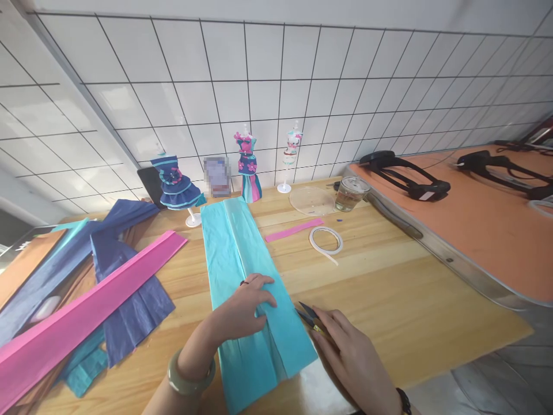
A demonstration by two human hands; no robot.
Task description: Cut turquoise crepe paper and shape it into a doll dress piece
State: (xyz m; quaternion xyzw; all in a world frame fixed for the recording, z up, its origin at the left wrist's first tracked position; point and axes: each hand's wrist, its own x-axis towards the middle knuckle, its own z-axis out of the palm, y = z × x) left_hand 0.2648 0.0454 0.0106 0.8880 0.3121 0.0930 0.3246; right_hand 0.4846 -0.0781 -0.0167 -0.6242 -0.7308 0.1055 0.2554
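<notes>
A long folded strip of turquoise crepe paper (235,248) lies lengthwise on the wooden table (389,288). My left hand (246,308) lies flat on its near part, fingers spread, a ring on one finger and a jade bangle on the wrist. My right hand (349,357) grips small scissors (309,316), their open blades touching the paper's right edge beside my left fingers.
Pink (86,311) and dark blue crepe sheets (129,271) lie at left. Three small mannequins in paper dresses (177,184) stand at the tiled wall. A tape ring (325,240), a pink strip (294,229), a clear lid and a glass jar (351,193) sit right of the paper. An orange board (475,225) carries black devices.
</notes>
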